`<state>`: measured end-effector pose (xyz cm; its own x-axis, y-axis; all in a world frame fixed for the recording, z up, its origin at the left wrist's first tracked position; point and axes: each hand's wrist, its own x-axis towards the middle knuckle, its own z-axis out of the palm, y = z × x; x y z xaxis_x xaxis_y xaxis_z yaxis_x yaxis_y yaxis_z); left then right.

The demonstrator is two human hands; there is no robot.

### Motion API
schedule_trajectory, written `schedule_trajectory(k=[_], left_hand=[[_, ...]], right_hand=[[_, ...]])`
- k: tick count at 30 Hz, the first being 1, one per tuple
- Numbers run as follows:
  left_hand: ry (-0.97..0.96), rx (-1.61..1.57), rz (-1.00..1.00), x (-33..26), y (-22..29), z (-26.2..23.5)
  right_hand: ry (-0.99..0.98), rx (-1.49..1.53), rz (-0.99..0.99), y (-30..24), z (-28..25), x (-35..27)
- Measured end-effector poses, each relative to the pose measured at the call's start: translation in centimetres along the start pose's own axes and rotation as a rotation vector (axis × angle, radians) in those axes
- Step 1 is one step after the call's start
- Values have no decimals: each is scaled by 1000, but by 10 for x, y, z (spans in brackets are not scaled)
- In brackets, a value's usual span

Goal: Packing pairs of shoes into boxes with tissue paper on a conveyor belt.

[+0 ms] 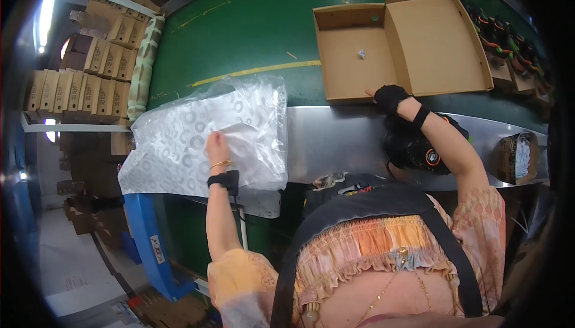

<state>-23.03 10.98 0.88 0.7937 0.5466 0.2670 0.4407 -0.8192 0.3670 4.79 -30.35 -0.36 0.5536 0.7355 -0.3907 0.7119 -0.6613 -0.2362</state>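
My left hand (217,147) is closed on a sheet of white wrapping paper (179,133) printed with grey rings. Clear plastic film (272,100) lies around the sheet, which rests at the bench's near edge. My right hand (389,97), in a black fingerless glove, is at the near edge of an open cardboard box (332,34), one finger stretched out to the left. The other fingers are mostly hidden. Inside the box lies a small whitish packet (361,55), and its lid (440,46) is folded open to the right. Black shoes (413,145) with orange marks sit partly under my right forearm.
A green bench top (251,28) with yellow lines runs behind a metal strip (329,139). Several cardboard boxes (72,91) fill the rack at left. More shoes (509,46) stand at far right, above a small carton (518,157). A blue frame (147,238) stands below the paper.
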Motion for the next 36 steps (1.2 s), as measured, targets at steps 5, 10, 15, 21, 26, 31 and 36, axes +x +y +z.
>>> schedule_trajectory(k=[5, 10, 15, 21, 26, 31, 36], left_hand=[[272, -587, -102, 51, 49, -148], [69, -808, 70, 81, 179, -163], [-91, -791, 446, 124, 284, -67], [-114, -691, 680, 141, 375, 15], [-64, -133, 924, 126, 351, 56], [-150, 339, 731, 132, 272, 105], [64, 351, 91, 145, 221, 127]], right_hand=[[55, 154, -43, 5, 3, -8], [228, 370, -598, -82, -76, -40], [511, 1101, -547, -139, -116, -48], [971, 1606, 67, -34, -113, -15], [1335, 1917, 3, 150, -96, -67], [1727, 1859, 453, 231, -91, -157], [1727, 1698, 535, 279, -46, -213]])
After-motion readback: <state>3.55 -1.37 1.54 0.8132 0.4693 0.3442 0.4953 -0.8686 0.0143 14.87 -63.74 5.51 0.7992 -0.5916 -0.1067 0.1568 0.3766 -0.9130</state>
